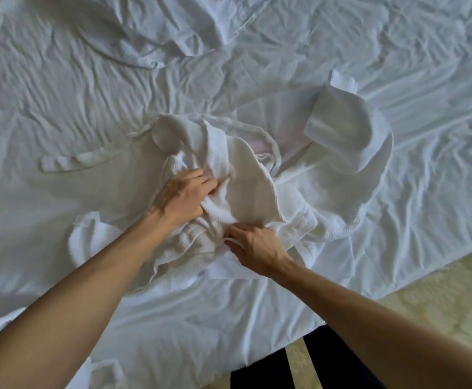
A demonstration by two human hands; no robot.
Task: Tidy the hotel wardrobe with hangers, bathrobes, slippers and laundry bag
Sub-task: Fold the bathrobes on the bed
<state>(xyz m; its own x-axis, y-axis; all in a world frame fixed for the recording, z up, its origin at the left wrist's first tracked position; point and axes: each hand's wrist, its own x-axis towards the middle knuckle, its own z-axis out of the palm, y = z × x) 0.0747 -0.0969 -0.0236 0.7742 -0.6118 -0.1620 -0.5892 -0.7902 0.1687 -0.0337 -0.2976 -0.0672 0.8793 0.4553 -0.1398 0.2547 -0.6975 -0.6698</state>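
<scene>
head view: a white waffle bathrobe lies bunched at mid-bed on the wrinkled white sheet. left hand: fingers curled into a fold of the robe, fingertips buried in cloth. right hand: pinches the robe's near edge; thumb hidden. robe belt lies flat to the left. a folded cuff stands at right. a second white garment, possibly another robe, is cut off by the top edge. bed edge runs diagonally at lower right, bordering pale carpet. no legible writing.
</scene>
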